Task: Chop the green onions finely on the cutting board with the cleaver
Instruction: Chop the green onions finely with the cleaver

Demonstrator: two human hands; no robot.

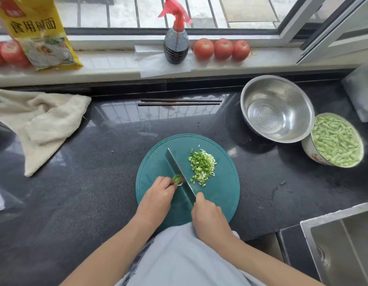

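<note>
Chopping in progress, near its end by the look of it. On the round teal cutting board [220,195] at lower centre of the frame, the right hand [209,217] is closed around the handle of the cleaver [179,172], whose blade runs diagonally up and to the left across the board. The left hand [158,195], fingers curled, pins a short remaining bundle of green onions [177,179] just left of the blade and touching it. To the right of the blade lies the pile of chopped pieces [202,167], green and pale, with a few stray bits on the board around it.

Next move, as judged: slice through the remaining stub while drawing the curled fingertips back from the edge; the stub is short, so little room remains for holding it. The pile may then need a further pass to be fine.

Containers, at right of the frame: a steel colander [277,108], apparently empty, and just below and right of it, rims seemingly touching, a bowl [310,151] filled with cut pale-green vegetable pieces. A sink [343,244] occupies the lower right corner; its contents cannot be told
</note>
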